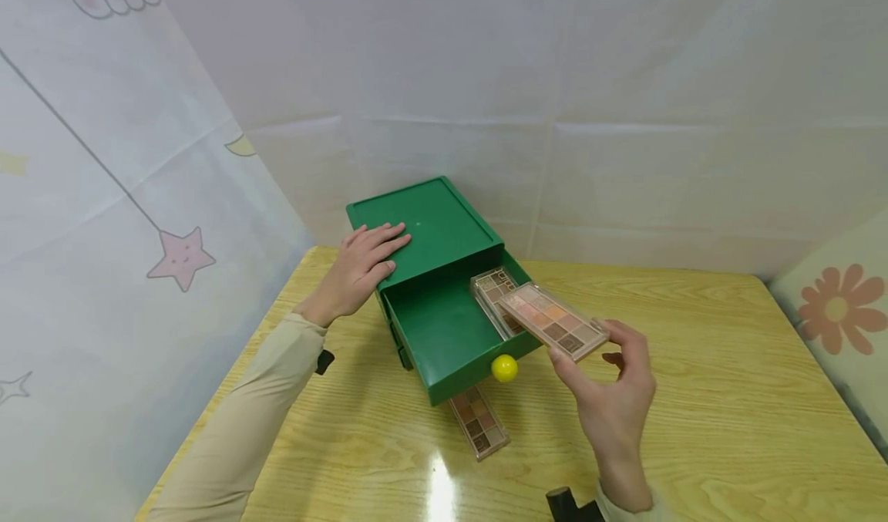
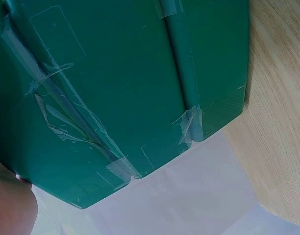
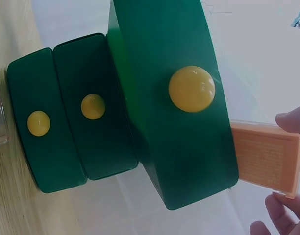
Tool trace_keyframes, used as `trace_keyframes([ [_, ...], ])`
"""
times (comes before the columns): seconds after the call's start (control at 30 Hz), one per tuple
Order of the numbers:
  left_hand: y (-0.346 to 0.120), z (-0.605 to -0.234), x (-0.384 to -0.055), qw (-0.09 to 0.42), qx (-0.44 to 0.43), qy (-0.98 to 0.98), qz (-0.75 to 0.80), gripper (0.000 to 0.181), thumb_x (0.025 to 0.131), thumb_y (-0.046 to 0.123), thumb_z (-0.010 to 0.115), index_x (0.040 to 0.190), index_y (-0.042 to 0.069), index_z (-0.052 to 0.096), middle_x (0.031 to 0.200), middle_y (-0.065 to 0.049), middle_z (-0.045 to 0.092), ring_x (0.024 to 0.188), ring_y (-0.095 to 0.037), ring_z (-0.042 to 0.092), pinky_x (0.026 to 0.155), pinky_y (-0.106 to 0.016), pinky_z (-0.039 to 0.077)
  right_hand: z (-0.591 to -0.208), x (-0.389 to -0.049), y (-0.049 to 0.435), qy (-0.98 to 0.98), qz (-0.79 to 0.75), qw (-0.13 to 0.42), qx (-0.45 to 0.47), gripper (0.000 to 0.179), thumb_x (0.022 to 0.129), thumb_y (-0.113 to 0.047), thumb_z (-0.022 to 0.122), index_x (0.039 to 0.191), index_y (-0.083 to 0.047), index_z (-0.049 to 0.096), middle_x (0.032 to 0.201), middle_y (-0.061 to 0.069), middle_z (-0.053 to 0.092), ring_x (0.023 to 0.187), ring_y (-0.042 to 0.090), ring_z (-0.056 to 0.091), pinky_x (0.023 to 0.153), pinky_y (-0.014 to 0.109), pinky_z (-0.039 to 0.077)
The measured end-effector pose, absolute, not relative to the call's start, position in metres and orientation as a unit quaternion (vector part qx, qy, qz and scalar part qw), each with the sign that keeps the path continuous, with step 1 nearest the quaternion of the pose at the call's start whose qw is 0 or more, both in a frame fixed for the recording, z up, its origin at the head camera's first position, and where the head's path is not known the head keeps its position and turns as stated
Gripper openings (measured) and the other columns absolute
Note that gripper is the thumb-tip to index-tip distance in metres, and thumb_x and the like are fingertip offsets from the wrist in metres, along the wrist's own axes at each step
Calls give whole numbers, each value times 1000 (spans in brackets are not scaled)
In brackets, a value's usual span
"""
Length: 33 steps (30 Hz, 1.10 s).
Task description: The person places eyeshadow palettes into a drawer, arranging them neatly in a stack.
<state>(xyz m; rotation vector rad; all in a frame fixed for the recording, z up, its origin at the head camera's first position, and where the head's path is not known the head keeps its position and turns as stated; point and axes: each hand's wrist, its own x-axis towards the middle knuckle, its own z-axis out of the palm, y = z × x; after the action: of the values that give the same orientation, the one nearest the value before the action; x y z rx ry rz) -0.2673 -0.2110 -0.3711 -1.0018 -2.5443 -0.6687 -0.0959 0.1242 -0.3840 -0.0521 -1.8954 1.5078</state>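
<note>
My left hand rests flat on the top of a small green drawer cabinet, fingers spread. The top drawer is pulled out. Between thumb and fingers, my right hand pinches one end of an eyeshadow palette, its pans facing up. The palette's far end overlaps the drawer's right front corner in the head view. Inside the drawer, along the right side, lies another eyeshadow palette, partly hidden by the held one. From the right wrist, the held palette's peach underside shows beyond the drawer front.
A third eyeshadow palette lies on the wooden table, partly under the drawer. Two lower drawers are closed, with yellow knobs. Clear tape covers seams on the cabinet's side. A patterned cloth hangs behind.
</note>
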Motion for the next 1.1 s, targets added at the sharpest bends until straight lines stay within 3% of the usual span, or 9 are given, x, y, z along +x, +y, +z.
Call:
trace_keyframes([
  [0.1,-212,-371,-267,163,-352,-891,-235,44,103,21,38,145,12,47,154,-11,38,145,-33,30,119,-54,8,-383,-98,121,-736,582,345,-29,55,65,1,84,115,4,61,113,-8,57,106,8,48,82,27,31],
  [0.4,-212,-372,-267,159,-350,-893,-232,45,103,21,38,146,12,46,154,-11,38,144,-34,29,118,-55,8,-385,-107,110,-744,573,343,-19,57,67,-4,86,118,3,60,118,9,57,107,5,45,82,28,30],
  [0.67,-210,-371,-266,162,-356,-889,-236,45,102,22,39,145,11,47,153,-12,39,144,-34,30,118,-56,8,-386,-113,105,-752,558,351,-12,59,67,-9,87,119,1,62,119,14,57,106,6,42,81,29,29],
  [0.93,-210,-371,-266,167,-355,-889,-236,45,102,20,39,145,10,47,153,-12,40,144,-34,31,118,-56,9,-388,-109,107,-762,543,354,-3,62,69,-11,85,124,-1,59,122,16,55,106,16,42,82,30,29],
  [1.1,-210,-370,-265,168,-353,-890,-234,45,101,19,40,144,10,47,153,-12,40,144,-34,31,118,-56,9,-390,-106,111,-760,536,368,-3,62,67,-7,85,124,0,60,122,17,54,106,9,41,82,32,29],
])
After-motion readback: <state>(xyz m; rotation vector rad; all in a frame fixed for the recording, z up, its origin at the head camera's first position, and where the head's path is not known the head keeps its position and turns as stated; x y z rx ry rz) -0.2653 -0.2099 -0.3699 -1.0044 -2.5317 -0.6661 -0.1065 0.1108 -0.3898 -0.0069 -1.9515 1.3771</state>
